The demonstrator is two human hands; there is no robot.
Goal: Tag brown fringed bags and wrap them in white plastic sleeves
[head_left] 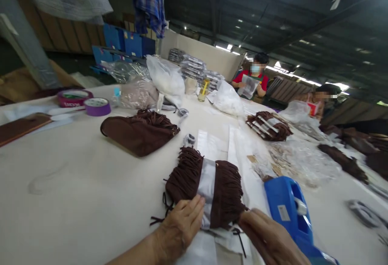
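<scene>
Head view: toward the table's [91, 200] near edge, we appear to smooth a white band [207, 180] across a fringed brown bundle [228, 194], left hand [178, 226] flat, fingers together; whether our right hand [269, 234] grips its side, we cannot tell. The next move calls for even pressure.

The lone head-worn camera looked forward and down from above the near left hand [181, 225] and right hand [269, 232], facing across the white table [81, 184] toward the dark ceiling [242, 10] beyond, its view tilted sideways.
</scene>
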